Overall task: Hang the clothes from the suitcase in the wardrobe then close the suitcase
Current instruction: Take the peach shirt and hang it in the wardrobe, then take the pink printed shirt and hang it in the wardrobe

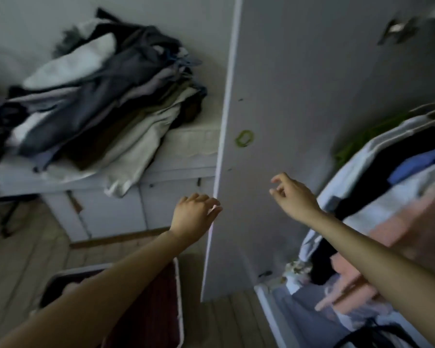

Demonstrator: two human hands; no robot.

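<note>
The white wardrobe door (274, 101) stands open through the middle of the scene, its narrow edge running from far top to the near floor, parting the room on the left from the wardrobe interior on the right. The wardrobe (266, 297) at right holds hanging clothes (397, 187) in white, black, blue and pink, packed close together. To the far left, a heaped pile of clothes (98, 101) in grey, white and beige lies on a white tabletop (186, 156), one corner drooping over its front edge. Pale plank floor (23, 249) shows below it. At near left lies the open suitcase (161, 302), dark red inside with a pale rim, partly hidden by the left forearm. The left hand (194, 217) is released, its straight fingers touching the door's edge. The right hand (291, 194) hovers before the door's inner face, fingers loosely curled, grasping nothing. A small green loop (244, 138) sits on the door.
</note>
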